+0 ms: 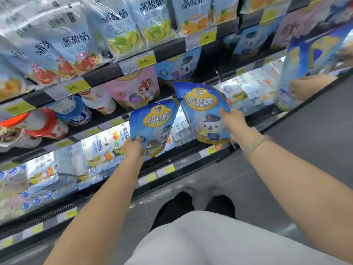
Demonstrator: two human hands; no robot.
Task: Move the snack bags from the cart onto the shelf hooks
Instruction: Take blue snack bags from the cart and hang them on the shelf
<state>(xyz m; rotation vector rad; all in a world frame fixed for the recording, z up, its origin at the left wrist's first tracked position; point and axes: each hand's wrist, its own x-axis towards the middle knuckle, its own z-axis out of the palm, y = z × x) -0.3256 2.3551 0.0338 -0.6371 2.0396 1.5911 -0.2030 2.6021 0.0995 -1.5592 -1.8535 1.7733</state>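
I hold two blue snack bags with a yellow label and a cartoon koala in a cap. My left hand grips the bottom corner of the left blue bag. My right hand grips the right edge of the right blue bag, which is tilted. Both bags are raised in front of the middle shelf row, where a pink bag and a matching blue koala bag hang. The cart is out of view.
Pale blue yoghurt-snack bags hang along the top row. Bottles and cups lie at the left. A lit chiller shelf runs below. Another person's hand holds a blue bag at the right. Grey floor lies behind me.
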